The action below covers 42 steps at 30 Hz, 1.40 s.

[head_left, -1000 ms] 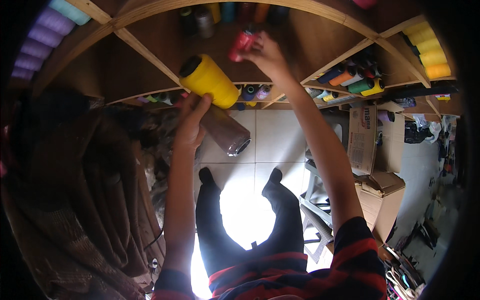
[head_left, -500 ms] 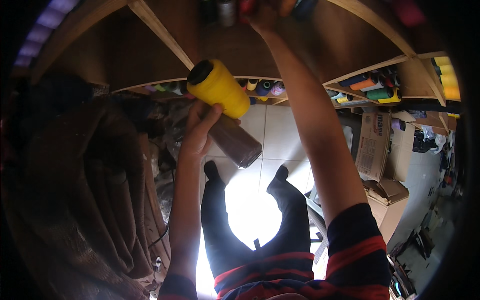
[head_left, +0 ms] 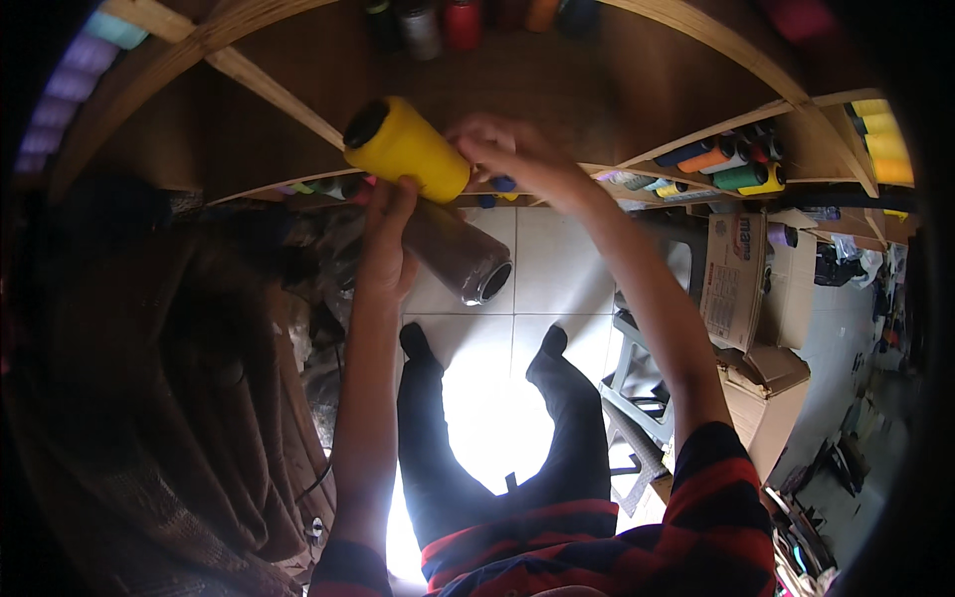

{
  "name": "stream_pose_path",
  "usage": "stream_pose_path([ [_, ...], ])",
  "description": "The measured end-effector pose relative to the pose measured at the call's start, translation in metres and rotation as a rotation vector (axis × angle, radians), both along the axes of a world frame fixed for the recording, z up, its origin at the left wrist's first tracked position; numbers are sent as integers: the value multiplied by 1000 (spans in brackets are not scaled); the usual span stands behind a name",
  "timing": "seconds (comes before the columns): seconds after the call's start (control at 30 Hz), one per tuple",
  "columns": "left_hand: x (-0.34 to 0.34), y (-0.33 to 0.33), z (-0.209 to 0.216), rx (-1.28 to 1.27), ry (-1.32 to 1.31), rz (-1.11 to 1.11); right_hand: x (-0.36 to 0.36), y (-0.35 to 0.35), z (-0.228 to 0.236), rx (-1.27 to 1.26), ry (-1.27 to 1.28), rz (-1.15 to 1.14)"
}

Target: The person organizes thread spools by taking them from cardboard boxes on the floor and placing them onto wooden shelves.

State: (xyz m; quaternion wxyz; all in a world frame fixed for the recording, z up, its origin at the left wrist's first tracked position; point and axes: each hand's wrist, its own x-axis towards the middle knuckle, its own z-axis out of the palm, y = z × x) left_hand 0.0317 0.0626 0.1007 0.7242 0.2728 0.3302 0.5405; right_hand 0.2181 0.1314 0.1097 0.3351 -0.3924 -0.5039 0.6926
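Note:
My left hand [head_left: 388, 239] is closed around two spools of thread. One is a large yellow spool [head_left: 408, 149] with a dark end, tilted up to the left. Below it, a brown spool [head_left: 458, 254] in shiny clear wrap slants down to the right, its open core end showing. My right hand [head_left: 512, 154] is at the yellow spool's right end, its fingers bent and blurred. Whether it touches the spool or holds anything I cannot tell. Above, in the wooden shelf [head_left: 517, 99], stand a grey spool [head_left: 420, 30], a red spool [head_left: 462, 25] and an orange spool [head_left: 542, 14].
Wooden dividers split the shelf into compartments. Several coloured spools [head_left: 731, 164] lie at the right, with yellow ones [head_left: 883, 144] farther over. Cardboard boxes [head_left: 734, 279] and a grey plastic stool [head_left: 637, 378] stand at the right. Brown fabric [head_left: 209, 428] hangs at the left.
My right hand has come down from the spools in the upper shelf to the yellow spool's right end. My left hand has shifted slightly left and up with both spools.

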Motion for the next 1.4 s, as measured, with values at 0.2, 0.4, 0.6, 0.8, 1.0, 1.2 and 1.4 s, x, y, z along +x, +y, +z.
stream_pose_path([
  [0.2,27,6,-8,-53,19,-23,17,-36,-11,109,-39,-34],
  [0.4,35,13,-9,-164,167,-95,37,-21,-13,65,295,-424],
  [0.6,29,7,-21,-221,229,-61,39,47,-10,345,85,-672],
  [0.8,28,-1,-19,-265,241,-56,44,124,-35,849,-467,-771],
  [1.0,21,-6,-21,-247,253,-36,29,153,-49,762,-641,-803],
  [1.2,20,-6,-19,-231,251,-36,22,147,-53,848,-701,-816],
  [1.4,30,5,-22,-109,389,-5,36,138,-55,927,-522,-730],
])
